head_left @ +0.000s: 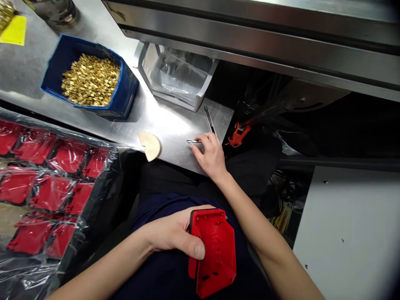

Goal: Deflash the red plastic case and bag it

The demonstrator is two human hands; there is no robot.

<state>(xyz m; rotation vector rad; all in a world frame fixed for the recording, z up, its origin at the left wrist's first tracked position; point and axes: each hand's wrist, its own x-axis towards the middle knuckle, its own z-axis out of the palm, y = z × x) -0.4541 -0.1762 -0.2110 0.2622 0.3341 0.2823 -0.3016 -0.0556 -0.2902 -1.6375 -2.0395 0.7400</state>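
A red plastic housing with a black edge (220, 254) rests in my left hand (178, 233), the thumb lying over its near wall and the other fingers hidden behind it. On the metal table, my right hand (211, 154) has its thumb and fingertips closed round a thin metal tool (193, 141). A second slim, dark and silver tool (208, 118) lies just beyond the right knuckles. To the left of that hand sits a pale half-round piece (150, 146).
A blue bin (125, 93) of small brass parts and a grey bin (200, 98) with clear bags stand on the metal table (170, 121). Plastic-wrapped red parts (51, 191) fill a box at left. An orange tool (239, 135) hangs beyond the table's right edge.
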